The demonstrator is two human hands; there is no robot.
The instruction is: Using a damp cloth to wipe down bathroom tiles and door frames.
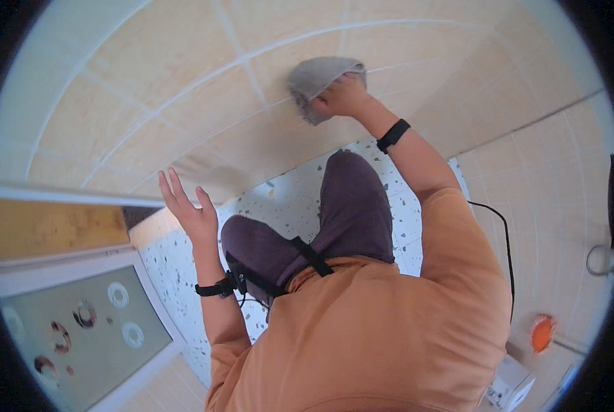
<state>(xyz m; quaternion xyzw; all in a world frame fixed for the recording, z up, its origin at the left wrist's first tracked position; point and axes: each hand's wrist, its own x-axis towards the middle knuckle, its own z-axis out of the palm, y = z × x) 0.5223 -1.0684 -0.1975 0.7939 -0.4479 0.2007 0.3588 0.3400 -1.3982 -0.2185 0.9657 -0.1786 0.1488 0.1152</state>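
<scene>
A grey cloth (318,77) lies pressed against the beige tiled wall (204,89) in front of me. My right hand (346,96) is closed on its lower right part, with some fingers hidden in the folds. Further left and lower, my left hand (191,209) is raised near the foot of the same wall, its fingers spread and nothing in it. Whether its fingertips touch the tiles I cannot tell.
Below me is a white speckled floor (290,197). At the left stands a white-framed door with a patterned panel (108,323). An orange round object (543,334) and a white box (511,384) are at the lower right. A black cable (504,226) runs by my right side.
</scene>
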